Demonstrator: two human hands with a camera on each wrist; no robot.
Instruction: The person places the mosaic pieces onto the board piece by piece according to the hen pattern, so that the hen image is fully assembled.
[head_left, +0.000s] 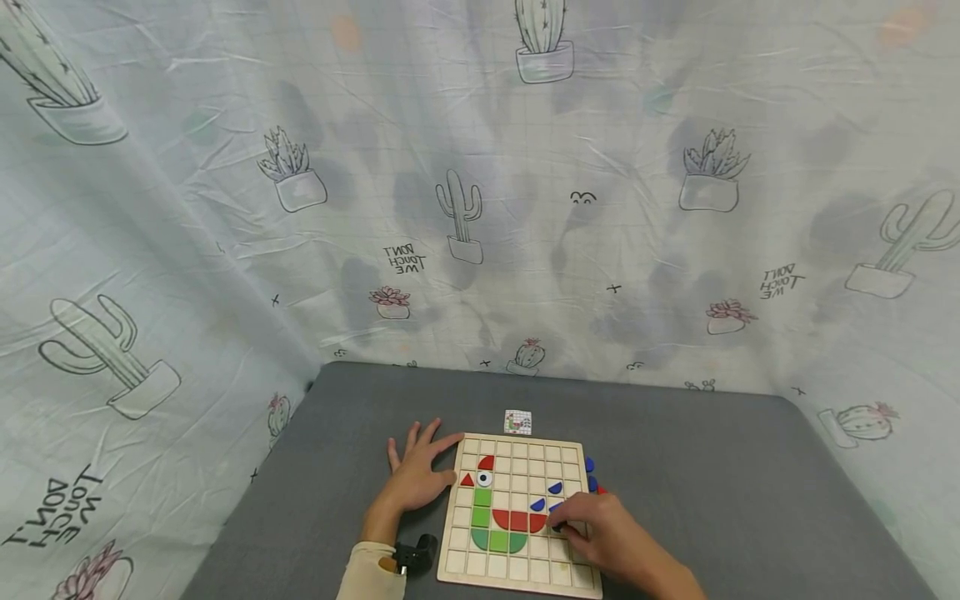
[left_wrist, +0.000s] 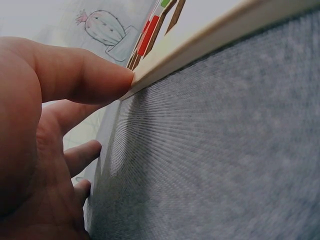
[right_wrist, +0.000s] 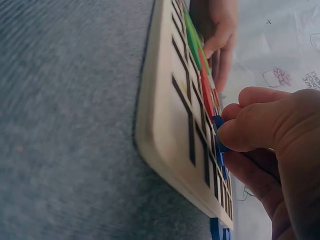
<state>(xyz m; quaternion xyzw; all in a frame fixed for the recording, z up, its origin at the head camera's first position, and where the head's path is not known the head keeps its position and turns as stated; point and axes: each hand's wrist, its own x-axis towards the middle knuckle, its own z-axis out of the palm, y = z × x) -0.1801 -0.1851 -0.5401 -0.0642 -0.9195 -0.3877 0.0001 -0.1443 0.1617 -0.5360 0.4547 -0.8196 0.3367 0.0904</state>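
A wooden grid board (head_left: pixel 537 570) lies on the table, with red, green and blue flat pieces set in its squares, among them a white eye piece (head_left: pixel 484 478). My left hand (head_left: pixel 416 477) is spread at the board's left edge; in the left wrist view its thumb (left_wrist: pixel 95 80) touches the rim. Over the right half of the board, my right hand (head_left: pixel 611 537) pinches a blue piece (right_wrist: pixel 218 121) between thumb and fingers. The piece's full shape is hidden by the fingers. Nearby blue half-round pieces (head_left: pixel 555 488) lie on the squares.
A small printed card (head_left: pixel 517 422) with a coloured grid picture lies beyond the board's far edge. More blue pieces (head_left: pixel 589 464) and a red one (head_left: pixel 602 490) sit along the board's right side. A cactus-print curtain (head_left: pixel 480 208) surrounds the grey table (head_left: pixel 712 467).
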